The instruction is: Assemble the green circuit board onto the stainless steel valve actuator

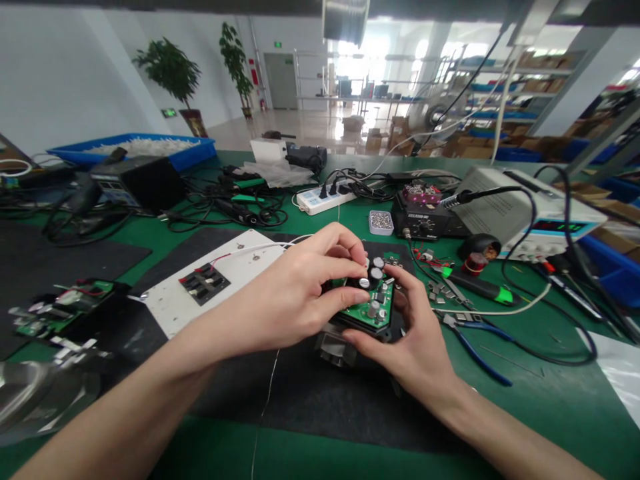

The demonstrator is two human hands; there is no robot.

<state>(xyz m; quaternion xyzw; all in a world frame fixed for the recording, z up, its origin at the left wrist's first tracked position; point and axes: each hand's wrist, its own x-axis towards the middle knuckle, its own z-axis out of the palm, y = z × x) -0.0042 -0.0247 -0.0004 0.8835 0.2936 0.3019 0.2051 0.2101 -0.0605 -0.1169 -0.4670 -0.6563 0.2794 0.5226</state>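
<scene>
A green circuit board with several round capacitors sits in a black housing in front of me. My right hand grips the housing from the right, thumb along the near edge and fingers at the far side. From the left, my left hand reaches over the board, thumb and index finger pinched at a silver-topped capacitor. Its other fingers are curled and hide the board's left part. Under the board is a clear and metallic block, partly hidden.
Left lies a white panel with a black terminal block; beyond it, another board. Blue-handled pliers, a green-black tool, a screw box, a soldering station and a power supply stand right. A power strip lies behind.
</scene>
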